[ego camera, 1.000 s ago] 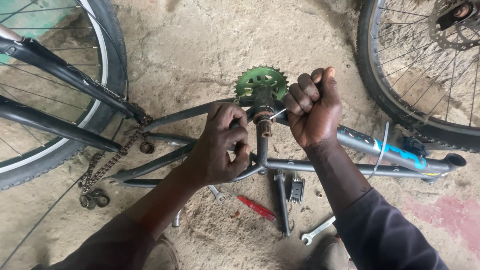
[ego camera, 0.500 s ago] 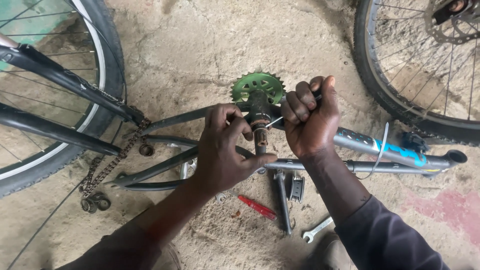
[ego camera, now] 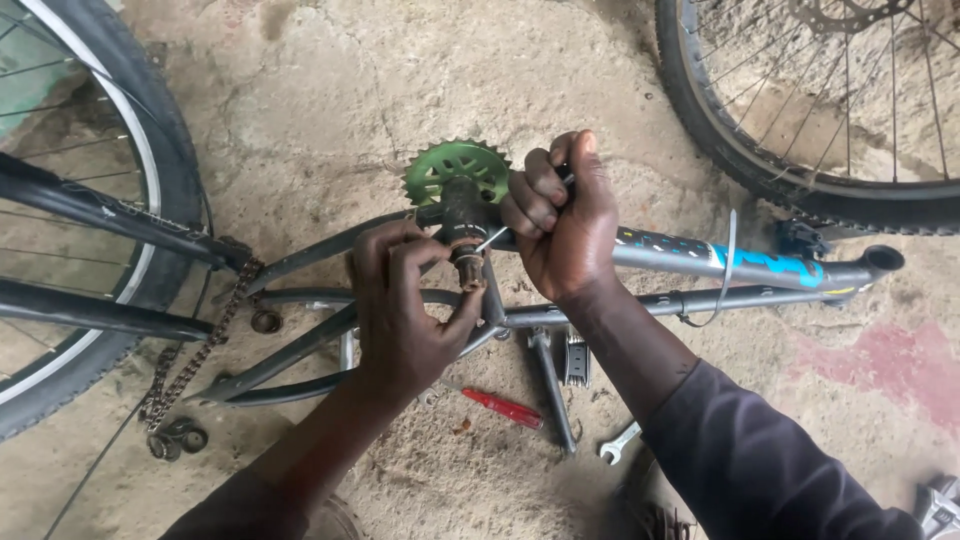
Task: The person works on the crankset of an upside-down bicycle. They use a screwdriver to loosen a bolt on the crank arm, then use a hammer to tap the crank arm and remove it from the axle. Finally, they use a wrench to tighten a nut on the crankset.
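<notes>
Both hands worked at the bottom bracket [ego camera: 468,262] of a grey bicycle frame [ego camera: 660,252] lying on its side on the concrete floor [ego camera: 330,110]. His left hand [ego camera: 405,310] curled around the bracket from below, fingers touching its end where a rusty axle stub showed, grasping it loosely. Just above, the right hand [ego camera: 560,215] was clenched in a fist around a dark tool handle, with a thin metal rod [ego camera: 490,240] sticking out of the fist toward the bracket; what kind of tool it was could not be told. A green chainring [ego camera: 455,165] sat directly behind the bracket. A loose chain [ego camera: 195,350] hung along the rear stays at the left, beside a spoked wheel [ego camera: 90,250]. Below the hands, on the floor, lay a red-handled screwdriver [ego camera: 502,408] and, near it, a small spanner [ego camera: 618,442]. Another wheel [ego camera: 800,160] stood at the upper right.
</notes>
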